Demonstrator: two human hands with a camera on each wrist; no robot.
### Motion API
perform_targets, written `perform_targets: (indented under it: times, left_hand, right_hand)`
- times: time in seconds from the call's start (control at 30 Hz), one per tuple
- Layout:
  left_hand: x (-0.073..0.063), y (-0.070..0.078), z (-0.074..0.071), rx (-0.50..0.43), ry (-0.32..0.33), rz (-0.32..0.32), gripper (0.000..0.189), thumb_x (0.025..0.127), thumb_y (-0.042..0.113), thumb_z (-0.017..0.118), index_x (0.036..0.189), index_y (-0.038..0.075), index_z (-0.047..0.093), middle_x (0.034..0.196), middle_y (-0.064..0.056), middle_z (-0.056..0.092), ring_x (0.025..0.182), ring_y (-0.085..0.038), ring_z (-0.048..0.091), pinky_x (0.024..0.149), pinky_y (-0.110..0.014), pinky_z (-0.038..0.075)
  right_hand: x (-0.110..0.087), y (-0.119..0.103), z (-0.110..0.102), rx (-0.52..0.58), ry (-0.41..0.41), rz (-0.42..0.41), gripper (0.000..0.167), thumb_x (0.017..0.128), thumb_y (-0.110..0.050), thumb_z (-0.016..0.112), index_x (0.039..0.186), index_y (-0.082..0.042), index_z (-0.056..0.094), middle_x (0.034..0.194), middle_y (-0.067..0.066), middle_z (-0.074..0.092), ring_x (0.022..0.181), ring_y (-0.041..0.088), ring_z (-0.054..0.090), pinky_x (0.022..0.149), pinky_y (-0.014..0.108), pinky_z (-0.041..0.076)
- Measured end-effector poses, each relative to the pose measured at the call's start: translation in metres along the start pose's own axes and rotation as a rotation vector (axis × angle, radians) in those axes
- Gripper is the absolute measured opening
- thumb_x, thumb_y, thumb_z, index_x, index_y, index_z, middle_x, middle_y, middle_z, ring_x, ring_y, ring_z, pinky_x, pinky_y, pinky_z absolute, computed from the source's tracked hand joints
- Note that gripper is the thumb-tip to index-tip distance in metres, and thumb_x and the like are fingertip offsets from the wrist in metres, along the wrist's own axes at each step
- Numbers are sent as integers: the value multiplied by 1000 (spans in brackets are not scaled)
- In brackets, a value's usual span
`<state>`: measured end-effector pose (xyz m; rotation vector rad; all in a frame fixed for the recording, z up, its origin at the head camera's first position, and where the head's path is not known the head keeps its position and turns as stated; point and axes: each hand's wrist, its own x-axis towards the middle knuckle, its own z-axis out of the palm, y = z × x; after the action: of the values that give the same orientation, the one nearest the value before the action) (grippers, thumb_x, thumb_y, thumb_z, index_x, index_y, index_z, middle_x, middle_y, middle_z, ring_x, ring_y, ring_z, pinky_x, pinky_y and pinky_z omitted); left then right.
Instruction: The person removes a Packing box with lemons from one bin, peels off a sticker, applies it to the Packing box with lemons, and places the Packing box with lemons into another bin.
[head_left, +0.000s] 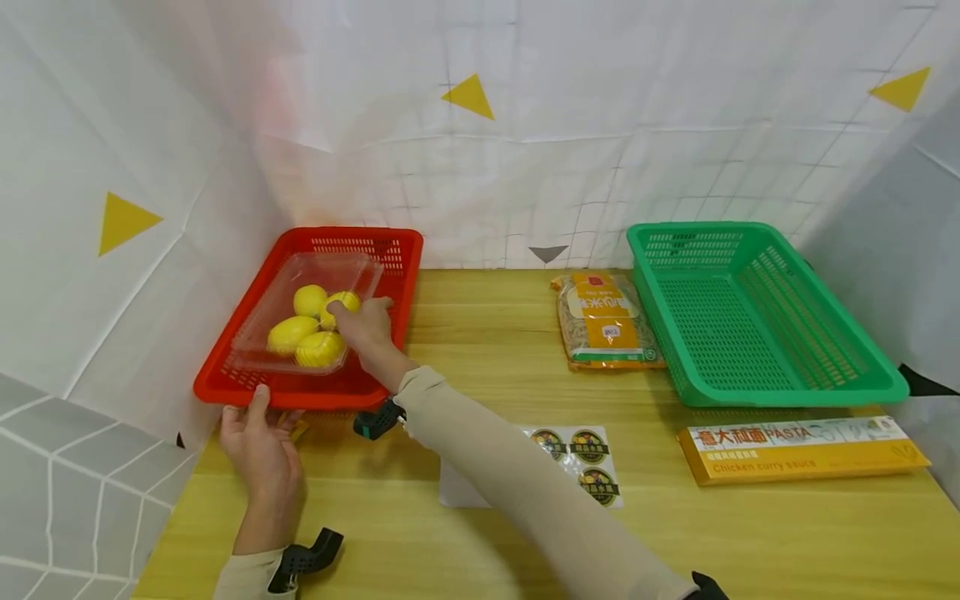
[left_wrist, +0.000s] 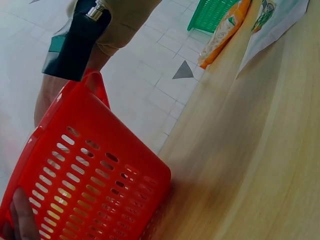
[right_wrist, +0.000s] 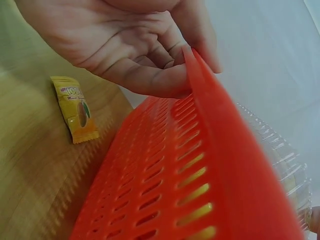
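Observation:
Several yellow lemons (head_left: 292, 335) lie in a clear plastic box (head_left: 251, 333), which sits in the red basket (head_left: 416, 275) and rises above its rim on one side. My right hand (head_left: 365, 329) holds the box at its right side, thumb over the lemons; its other fingers are partly hidden. At the basket's front, my left hand (head_left: 262, 454) grips the rim, with the thumb on top and fingers underneath. In the right wrist view the left hand (right_wrist: 145, 55) pinches that red rim. Left fingers (left_wrist: 24, 215) touch the slotted wall in the left wrist view.
A small yellow candy packet (right_wrist: 75, 110) lies on the table by the basket. A sticker sheet (head_left: 611, 467) lies under my right forearm. Farther right are an orange noodle bag (head_left: 606, 321), a green basket (head_left: 810, 396) and a pasta box (head_left: 802, 450). White walls enclose the table.

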<state>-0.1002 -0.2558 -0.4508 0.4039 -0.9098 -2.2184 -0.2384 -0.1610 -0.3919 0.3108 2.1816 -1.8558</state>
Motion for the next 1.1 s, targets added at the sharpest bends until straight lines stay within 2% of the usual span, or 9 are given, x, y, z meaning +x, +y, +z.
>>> perform_targets:
  times: [0.2,0.27,0.4,0.5,0.77,1.0,1.1]
  left_hand:
    - [-2,-1,-1,19,12,1,57,98,6,72,147,-9,47,141,-26,51,78,-25,68,58,-33,61]
    - [-2,-2,0,35,14,0,57,98,7,73,147,-9,47,139,-25,54,81,-25,69,59,-33,61]
    - [-1,-3,1,52,5,3,60,96,9,75,146,-8,48,138,-23,57,84,-26,70,61,-33,62]
    - [0,-4,1,48,-1,13,61,96,10,76,146,-9,47,136,-23,58,84,-26,70,61,-33,62]
    - [2,-3,1,50,7,15,58,97,8,74,146,-9,47,134,-22,59,85,-24,71,60,-33,61]
    - [2,-3,0,45,16,3,61,96,9,76,147,-8,48,132,-21,60,82,-23,71,61,-33,61]
    - [3,-2,0,39,18,4,60,97,8,75,147,-8,47,133,-21,60,82,-24,71,61,-33,61]
  right_hand:
    - [-2,-1,-3,-17,2,-1,102,93,-39,77,165,-4,13,137,10,56,111,20,58,104,39,50]
    - [-2,-2,-4,-21,11,0,102,92,-40,78,164,-4,15,130,10,58,105,21,60,98,38,54]
    - [-2,-5,-8,-16,19,1,99,91,-41,79,161,-4,19,116,8,57,89,22,60,76,35,60]
    - [-3,-7,-12,-7,11,2,96,91,-41,80,159,-5,22,110,7,57,84,22,60,70,34,59]
    - [-8,-14,-16,0,-11,14,98,88,-43,82,159,-7,24,106,6,56,81,21,61,73,40,62]
    - [-15,-20,-20,17,-32,25,98,88,-44,82,159,-8,25,109,5,57,85,20,63,75,41,62]
    - [-17,-21,-24,31,-41,22,91,87,-44,83,154,-8,31,109,5,57,87,20,63,76,42,62]
